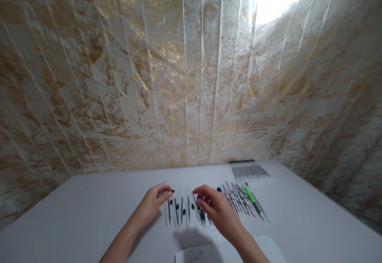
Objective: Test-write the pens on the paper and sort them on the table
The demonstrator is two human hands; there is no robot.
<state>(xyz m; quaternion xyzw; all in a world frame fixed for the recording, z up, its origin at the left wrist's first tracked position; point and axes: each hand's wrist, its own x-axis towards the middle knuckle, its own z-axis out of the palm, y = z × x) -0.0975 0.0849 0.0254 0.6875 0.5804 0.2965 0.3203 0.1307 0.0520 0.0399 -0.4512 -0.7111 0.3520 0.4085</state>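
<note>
A row of white pens point(180, 211) with black clips lies side by side on the white table point(74, 211), in front of me. My left hand point(152, 205) hovers at the row's left end, its fingers pinched on a small dark-tipped piece that I cannot name. My right hand point(216, 209) is curled over the row's right part, fingertips pinched together just above the pens; what they hold is hidden. To the right of that hand lie several coloured pens point(238, 199), among them a green pen point(250, 196).
A pack of thin black refills point(250, 170) lies at the table's far right. A sheet of paper with scribbles point(205, 253) lies at the near edge between my forearms. A gold-and-white marbled curtain point(179, 76) hangs right behind the table.
</note>
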